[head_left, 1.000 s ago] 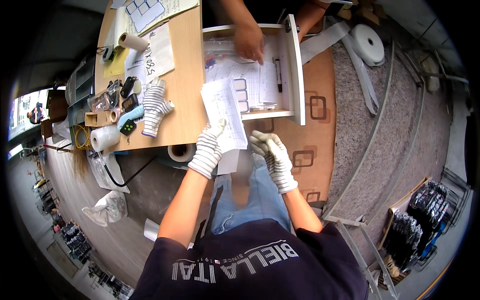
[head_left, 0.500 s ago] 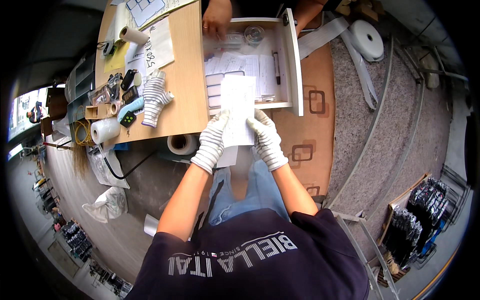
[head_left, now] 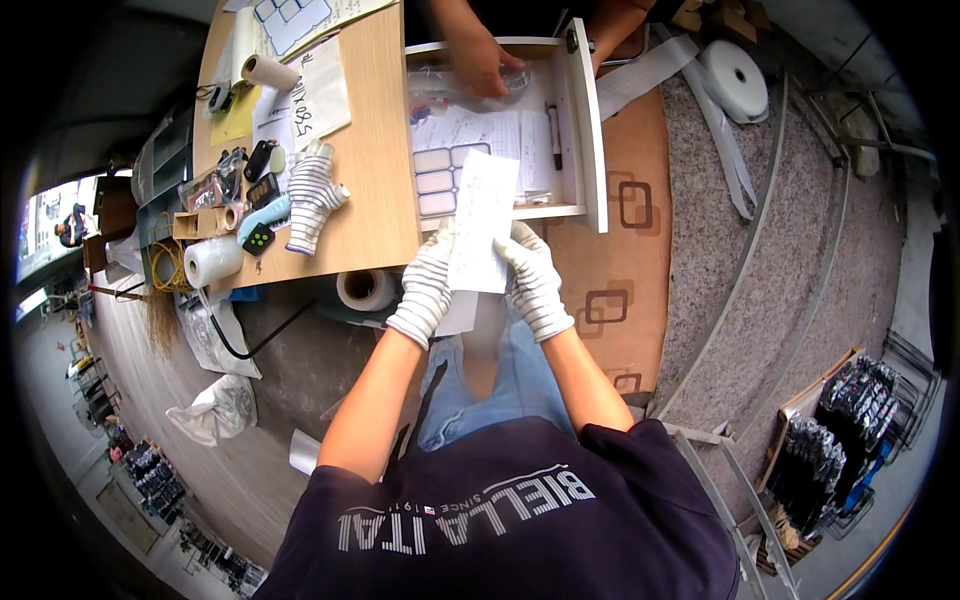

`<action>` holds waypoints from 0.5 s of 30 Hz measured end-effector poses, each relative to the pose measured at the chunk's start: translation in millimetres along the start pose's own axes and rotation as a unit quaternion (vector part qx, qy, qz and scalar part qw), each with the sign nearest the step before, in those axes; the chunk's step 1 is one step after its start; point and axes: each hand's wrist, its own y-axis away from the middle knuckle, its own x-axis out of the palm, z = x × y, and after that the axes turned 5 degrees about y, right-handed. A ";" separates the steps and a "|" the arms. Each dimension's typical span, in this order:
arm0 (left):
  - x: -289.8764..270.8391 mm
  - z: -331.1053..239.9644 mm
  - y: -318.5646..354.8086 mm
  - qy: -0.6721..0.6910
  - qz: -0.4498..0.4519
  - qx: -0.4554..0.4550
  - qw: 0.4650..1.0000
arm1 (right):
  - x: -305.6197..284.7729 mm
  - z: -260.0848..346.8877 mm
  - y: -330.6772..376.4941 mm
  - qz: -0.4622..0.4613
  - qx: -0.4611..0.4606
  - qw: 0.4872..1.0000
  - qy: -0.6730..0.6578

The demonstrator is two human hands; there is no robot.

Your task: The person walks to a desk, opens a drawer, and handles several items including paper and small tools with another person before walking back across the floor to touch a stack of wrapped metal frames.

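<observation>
Between my two hands I hold a white paper slip (head_left: 482, 225) with faint lines on it, its far end over the near edge of an open drawer (head_left: 593, 130). My left hand (head_left: 427, 278), in a striped white glove, grips its left edge. My right hand (head_left: 535, 275), gloved alike, pinches the right edge. Another white sheet (head_left: 460, 312) hangs below the slip by my left hand. Inside the drawer lie papers (head_left: 480, 128), a sheet of blue-framed labels (head_left: 432, 180) and a dark pen (head_left: 554, 138). Another person's hand (head_left: 483, 68) reaches into its far part, over a clear plastic item.
Left of the drawer, the wooden desk (head_left: 375, 130) bears a striped glove (head_left: 312, 200), remote-like gadgets (head_left: 262, 190), a small paper roll (head_left: 268, 72) and a clear-film roll (head_left: 213, 262). A white strap roll (head_left: 733, 80) lies on the floor at right. A metal rail (head_left: 745, 270) runs beside it.
The other person's hand has moved right and nearer inside the drawer, shifting the clear plastic item there. My slip has tilted slightly to the right, uncovering more of the labels.
</observation>
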 end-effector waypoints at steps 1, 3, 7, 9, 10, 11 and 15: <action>-3.9 2.5 -3.2 0.014 0.008 0.011 1.000 | 1.8 0.9 0.8 -0.002 0.003 1.000 -0.001; -7.9 5.2 -4.5 0.052 0.042 0.007 0.998 | 3.0 0.8 0.9 -0.006 0.007 1.000 -0.002; -2.7 3.6 2.5 0.124 0.108 -0.001 0.986 | 6.8 3.4 3.3 -0.018 0.018 1.000 -0.005; 9.6 -3.1 7.5 -0.042 0.017 0.003 0.999 | 8.6 3.3 4.6 -0.026 0.022 0.999 -0.005; 14.2 -5.8 9.3 -0.125 -0.029 0.005 0.992 | 8.9 1.4 4.5 -0.031 0.023 0.999 -0.003; 14.3 -6.0 9.3 -0.133 -0.026 0.009 0.991 | 8.5 -0.1 4.4 -0.036 0.024 0.999 -0.001; 24.7 -12.4 18.1 -0.174 0.009 0.037 0.984 | 6.0 -4.1 3.5 -0.022 0.036 0.999 0.001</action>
